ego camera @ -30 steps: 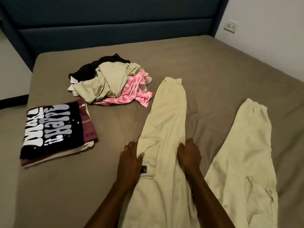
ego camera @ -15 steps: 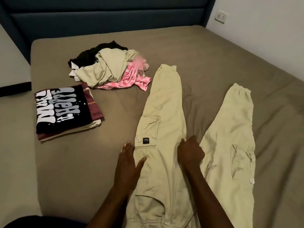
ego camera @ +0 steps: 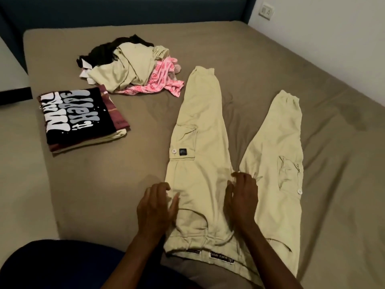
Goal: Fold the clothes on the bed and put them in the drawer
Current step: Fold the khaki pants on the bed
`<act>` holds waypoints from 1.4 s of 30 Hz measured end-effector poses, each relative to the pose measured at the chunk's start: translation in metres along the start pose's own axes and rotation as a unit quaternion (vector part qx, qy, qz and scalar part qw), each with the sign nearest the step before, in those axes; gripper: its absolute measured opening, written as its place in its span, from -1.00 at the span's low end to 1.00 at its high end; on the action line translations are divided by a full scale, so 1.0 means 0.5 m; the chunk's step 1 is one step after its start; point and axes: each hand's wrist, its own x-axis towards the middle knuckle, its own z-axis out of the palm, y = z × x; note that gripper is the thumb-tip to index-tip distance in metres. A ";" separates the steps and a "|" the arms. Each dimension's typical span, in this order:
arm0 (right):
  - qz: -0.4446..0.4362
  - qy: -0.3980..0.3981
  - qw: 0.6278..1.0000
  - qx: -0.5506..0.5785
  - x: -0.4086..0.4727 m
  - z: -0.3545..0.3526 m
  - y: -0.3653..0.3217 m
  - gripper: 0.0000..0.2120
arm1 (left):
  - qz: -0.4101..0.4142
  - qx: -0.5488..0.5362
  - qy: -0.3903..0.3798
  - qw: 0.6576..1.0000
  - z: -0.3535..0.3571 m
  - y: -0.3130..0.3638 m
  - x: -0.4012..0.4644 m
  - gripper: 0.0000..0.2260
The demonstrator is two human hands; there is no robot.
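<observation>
While both hands slid back toward the waist, left hand (ego camera: 156, 207) and right hand (ego camera: 241, 197) stay loosely open on the trousers (ego camera: 200, 126) — gripping nothing, smoothing nearly done — folding follows.

Waistband label (ego camera: 221, 260) text blurred; black garment (ego camera: 104, 53) mostly buried.

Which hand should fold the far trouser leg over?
Probably right. The right hand rests at the crotch, beside the splayed right leg; the left hand sits at the left leg's outer edge.
</observation>
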 end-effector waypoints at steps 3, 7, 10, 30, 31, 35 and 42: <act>-0.044 -0.002 0.999 0.003 -0.115 -0.025 -0.010 -0.88 | -0.059 0.046 -0.114 0.991 -0.009 0.017 -0.032 -0.46; -0.074 -0.045 0.996 0.026 -0.191 -0.040 -0.001 -0.93 | -0.021 0.122 -0.184 0.975 -0.010 0.002 -0.035 -0.28; -0.077 -0.047 0.996 0.026 -0.192 -0.053 -0.007 -0.88 | -0.066 0.114 -0.232 0.964 -0.023 -0.003 -0.033 -0.39; -0.293 -0.120 0.948 0.040 -0.269 -0.069 -0.039 -0.88 | -0.208 -0.227 -0.369 0.877 -0.068 -0.072 -0.043 -0.64; -0.292 -0.120 0.947 0.051 -0.270 -0.071 -0.043 -0.88 | -0.236 -0.266 -0.374 0.857 -0.073 -0.080 -0.040 -0.67; -0.237 -0.161 0.951 0.117 -0.279 -0.072 -0.050 -0.85 | -0.283 -0.285 -0.385 0.831 -0.083 -0.097 -0.032 -0.67; -0.092 -0.033 0.990 0.105 -0.238 -0.083 -0.044 -0.61 | -0.278 -0.283 -0.326 0.858 -0.080 -0.073 -0.046 -0.54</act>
